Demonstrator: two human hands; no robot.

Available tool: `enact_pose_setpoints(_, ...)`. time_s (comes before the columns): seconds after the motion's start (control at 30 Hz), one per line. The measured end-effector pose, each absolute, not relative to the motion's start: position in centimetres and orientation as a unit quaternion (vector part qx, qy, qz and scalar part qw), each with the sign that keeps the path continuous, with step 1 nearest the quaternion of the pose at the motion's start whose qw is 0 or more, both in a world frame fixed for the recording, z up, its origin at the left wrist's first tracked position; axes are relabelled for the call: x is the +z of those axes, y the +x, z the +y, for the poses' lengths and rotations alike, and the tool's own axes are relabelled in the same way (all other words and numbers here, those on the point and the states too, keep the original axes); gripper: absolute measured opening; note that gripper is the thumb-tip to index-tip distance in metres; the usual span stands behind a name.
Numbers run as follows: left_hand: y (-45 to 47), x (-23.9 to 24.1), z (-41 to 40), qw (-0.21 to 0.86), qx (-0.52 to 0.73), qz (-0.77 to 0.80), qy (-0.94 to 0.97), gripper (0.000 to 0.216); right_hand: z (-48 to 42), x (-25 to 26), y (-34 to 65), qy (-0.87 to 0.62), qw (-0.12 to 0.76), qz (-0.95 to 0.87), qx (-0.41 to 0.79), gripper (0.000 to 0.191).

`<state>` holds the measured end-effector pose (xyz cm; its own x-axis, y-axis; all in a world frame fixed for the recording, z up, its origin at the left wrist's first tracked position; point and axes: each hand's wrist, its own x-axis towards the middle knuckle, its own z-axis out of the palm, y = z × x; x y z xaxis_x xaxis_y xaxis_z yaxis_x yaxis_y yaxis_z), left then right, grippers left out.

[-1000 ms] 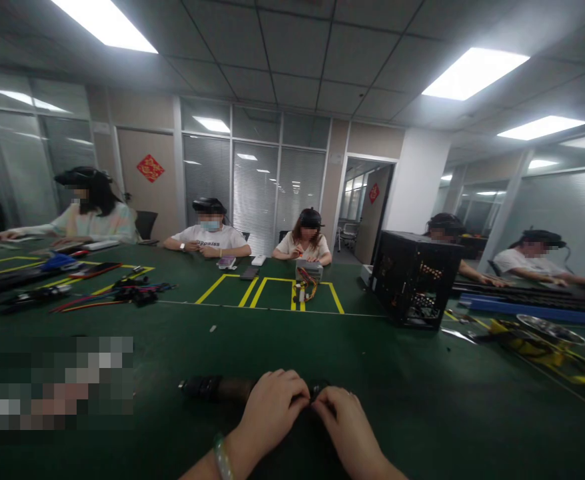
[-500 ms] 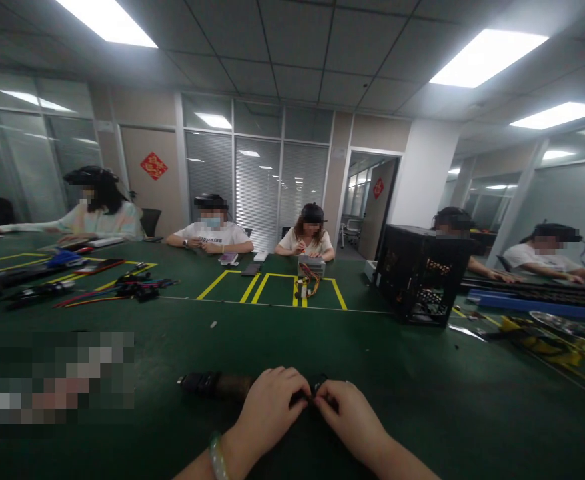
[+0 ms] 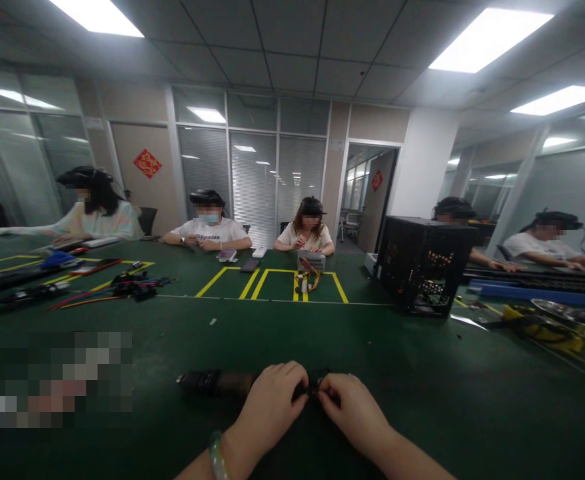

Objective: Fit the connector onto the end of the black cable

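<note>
A long dark cylindrical object (image 3: 217,383) lies on the green table (image 3: 422,400) just in front of me, its left end sticking out past my hands. My left hand (image 3: 272,403) is curled over its right part, fingers closed; a green bead bracelet sits on that wrist. My right hand (image 3: 352,408) pinches the object's right end, fingertips meeting those of the left hand. The piece between the fingertips is small, dark and mostly hidden.
A black open-frame case (image 3: 422,273) stands at the right middle. Cable bundles (image 3: 132,288) lie at the left, a small wired unit (image 3: 308,272) inside yellow tape lines. Several seated people work along the far and right edges. A blurred patch covers the near left.
My hands stay closed on the dark object in the same spot. The camera has tilted slightly, shifting the room a little lower and left in view.
</note>
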<state>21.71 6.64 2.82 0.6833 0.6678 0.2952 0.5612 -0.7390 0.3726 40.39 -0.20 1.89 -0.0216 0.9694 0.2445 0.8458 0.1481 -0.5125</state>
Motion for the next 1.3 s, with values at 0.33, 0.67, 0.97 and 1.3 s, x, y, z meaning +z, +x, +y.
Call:
enact_pose_setpoints(0.33,21.83,2.72,6.55,0.12,0.238,0.324,0.908,0.014,-0.21,1.94,40.28,-0.653,0.272,-0.698,0.111,0.012)
enact_pose_setpoints(0.67,21.85,2.47,6.81,0.119,0.246,0.323,0.906,0.011,-0.12,1.59,40.14,-0.644,0.282,-0.703,0.111,0.012)
enact_pose_setpoints(0.97,21.89,2.28,6.57,0.103,0.301,0.275,0.907,0.011,-0.03,1.51,39.57,-0.646,0.292,-0.692,0.136,0.014)
enact_pose_setpoints(1.3,21.75,2.95,6.19,0.114,0.273,0.276,0.914,0.017,-0.18,1.87,39.54,-0.645,0.272,-0.703,0.124,0.015)
